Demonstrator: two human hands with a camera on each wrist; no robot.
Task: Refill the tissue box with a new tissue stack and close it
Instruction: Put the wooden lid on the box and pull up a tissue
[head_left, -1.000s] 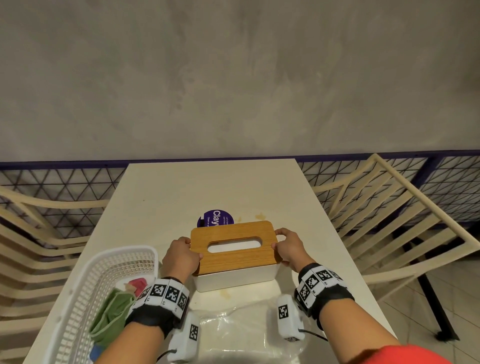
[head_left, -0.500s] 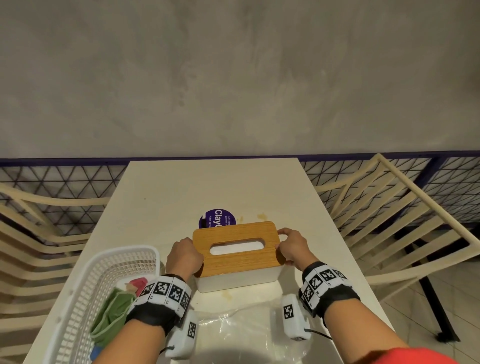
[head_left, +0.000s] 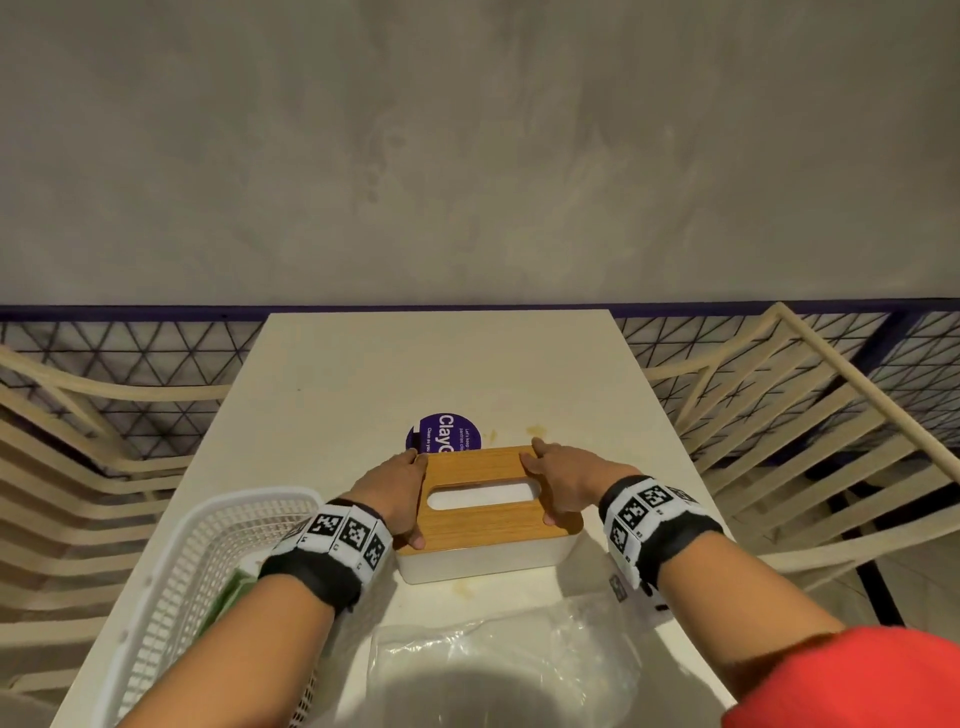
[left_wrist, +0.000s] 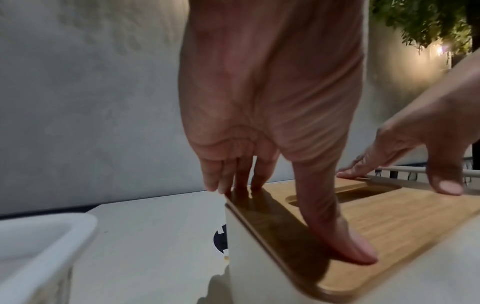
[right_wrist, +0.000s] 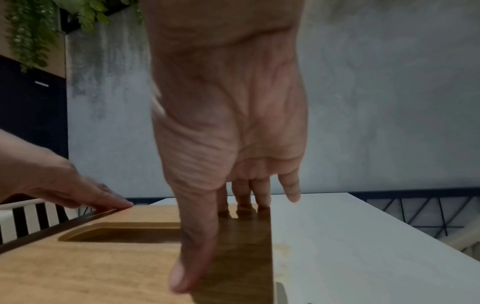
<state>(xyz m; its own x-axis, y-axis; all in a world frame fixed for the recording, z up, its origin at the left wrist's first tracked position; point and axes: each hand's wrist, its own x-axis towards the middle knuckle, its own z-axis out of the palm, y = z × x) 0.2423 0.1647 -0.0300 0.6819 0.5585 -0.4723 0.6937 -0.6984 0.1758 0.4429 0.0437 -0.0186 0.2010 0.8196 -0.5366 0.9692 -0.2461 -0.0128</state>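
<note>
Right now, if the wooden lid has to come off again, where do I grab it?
By its two short ends, from above. The wooden lid lies flat on the white box, and its edge stands slightly proud of the walls, which probably gives fingertips a lip. The left hand and right hand already rest there, fingers straight. The slot is likely a poorer hold.

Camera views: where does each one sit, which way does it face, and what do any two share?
Head: above the table, facing forward and down; shows both forearms, left hand, right hand.
Left wrist: along the left hand toward the wooden lid; right hand beyond.
Right wrist: along the right hand; left hand opposite.
All three share the lid and both hands.
</note>
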